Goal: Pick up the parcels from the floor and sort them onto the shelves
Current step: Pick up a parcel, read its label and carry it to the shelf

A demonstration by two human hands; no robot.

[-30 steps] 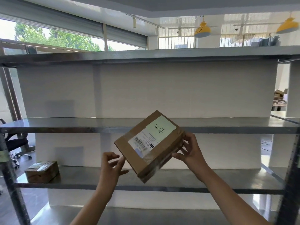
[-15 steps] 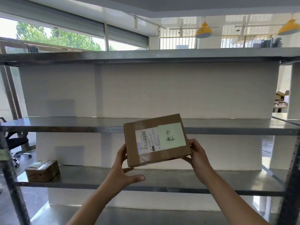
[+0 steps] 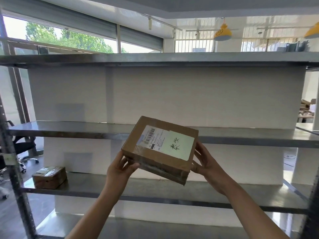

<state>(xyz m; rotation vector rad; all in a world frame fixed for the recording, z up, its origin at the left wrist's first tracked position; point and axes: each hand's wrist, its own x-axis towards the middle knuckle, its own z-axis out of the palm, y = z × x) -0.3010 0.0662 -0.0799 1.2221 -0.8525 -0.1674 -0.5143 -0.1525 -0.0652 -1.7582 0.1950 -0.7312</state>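
Note:
I hold a flat brown cardboard parcel [image 3: 155, 157] in the air in front of a metal shelf rack. It carries a white barcode label and a pale green sticker with handwriting. My left hand [image 3: 120, 169] grips its lower left corner and my right hand [image 3: 205, 163] holds its right edge. The parcel tilts down to the right, its label facing me. It hangs between the middle shelf [image 3: 72, 129] and the lower shelf [image 3: 86, 188]. A second small taped brown parcel [image 3: 49, 177] sits on the lower shelf at the left.
The rack has a top shelf [image 3: 155, 57] and a bottom shelf [image 3: 138, 228], with dark uprights at left [image 3: 15, 169] and right [image 3: 312, 195]. A white wall panel stands behind the shelves. An office chair [image 3: 22, 147] stands at the left beyond the rack.
The parcel has turned clockwise from tilted up-right, through level, to tilted down-right, and shifted right. My left hand went from open beside it to gripping its lower left corner.

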